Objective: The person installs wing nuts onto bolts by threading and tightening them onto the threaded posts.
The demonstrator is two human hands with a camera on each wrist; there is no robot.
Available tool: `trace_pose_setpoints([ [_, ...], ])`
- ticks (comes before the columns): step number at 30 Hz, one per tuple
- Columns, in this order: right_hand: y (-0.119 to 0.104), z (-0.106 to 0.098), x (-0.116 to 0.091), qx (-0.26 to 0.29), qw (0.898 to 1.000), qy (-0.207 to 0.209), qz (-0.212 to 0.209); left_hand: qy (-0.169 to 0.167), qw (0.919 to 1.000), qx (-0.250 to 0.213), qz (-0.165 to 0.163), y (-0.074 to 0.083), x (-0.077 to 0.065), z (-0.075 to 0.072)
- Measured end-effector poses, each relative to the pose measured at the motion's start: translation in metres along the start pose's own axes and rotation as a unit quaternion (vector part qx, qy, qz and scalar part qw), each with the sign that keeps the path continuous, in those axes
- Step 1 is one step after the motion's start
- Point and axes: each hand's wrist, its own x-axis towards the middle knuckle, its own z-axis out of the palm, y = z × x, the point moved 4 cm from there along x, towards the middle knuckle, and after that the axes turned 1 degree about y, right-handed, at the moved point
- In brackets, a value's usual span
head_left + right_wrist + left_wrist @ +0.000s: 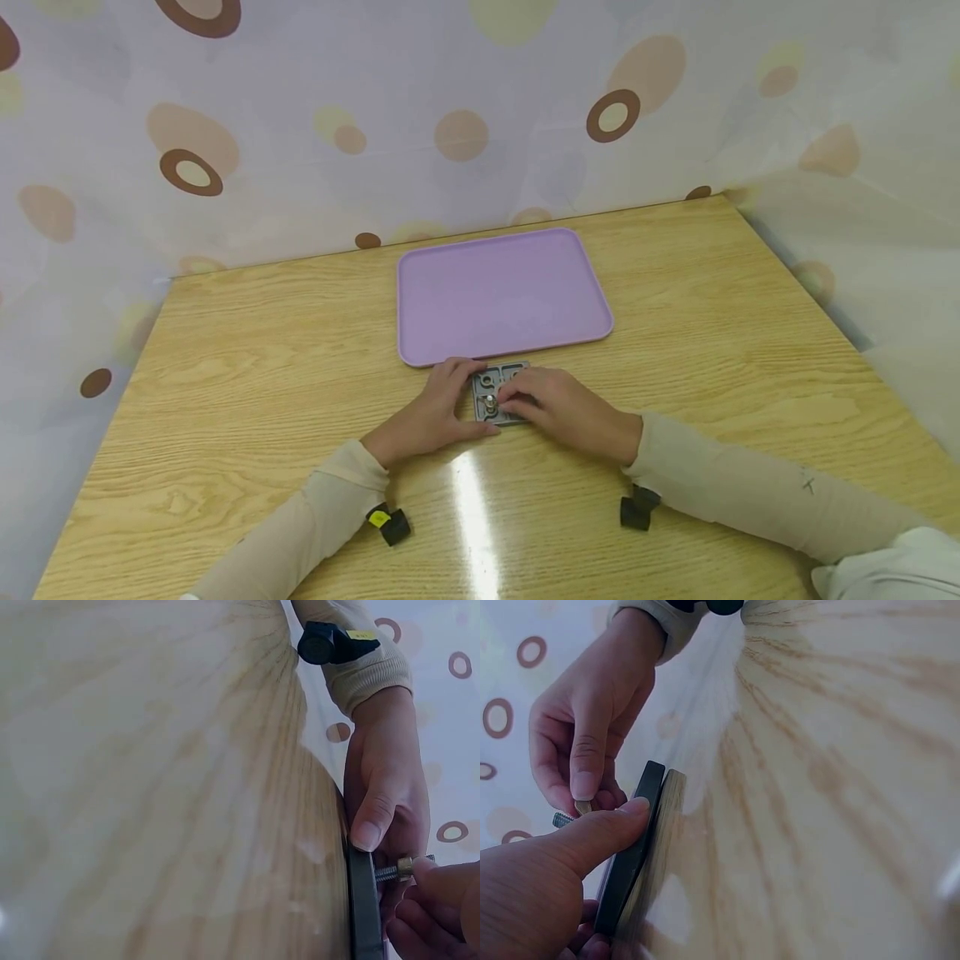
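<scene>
A small grey compartmented plate (512, 421) lies on the table just in front of the tray, with ring-shaped metal pieces (487, 381) in its recesses. My left hand (427, 417) holds the plate's left side, thumb at the near edge and fingers at the far one. From the plate's face a threaded bolt (385, 874) sticks up, with a brass-coloured nut (405, 868) around it. My right hand (562, 410) pinches this nut between thumb and finger and covers the plate's right part. In the left wrist view the bolt's end (561, 820) shows beside the pinching fingers.
A purple tray (502, 296) lies behind the plate, close to the left fingertips. The wood-grain table (262, 375) extends to both sides. A patterned cloth (397, 83) hangs behind the table and at its sides.
</scene>
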Motion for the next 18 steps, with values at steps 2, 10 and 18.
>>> trace_pose_setpoints([
  [2, -0.0008, 0.0002, 0.0001, 0.000, 1.000, 0.000, 0.000, 0.000, 1.0000, -0.002, 0.001, 0.0009, -0.0003, -0.0005],
  [10, -0.0024, 0.0026, 0.0009, 0.012, 1.000, -0.005, -0.008, 0.000, 1.0000, -0.001, 0.006, 0.0019, -0.0010, -0.0019],
  [18, -0.0024, 0.0042, 0.0037, 0.008, 1.000, -0.016, -0.002, 0.004, 1.0000, -0.001, 0.008, 0.0024, -0.0011, -0.0021],
])
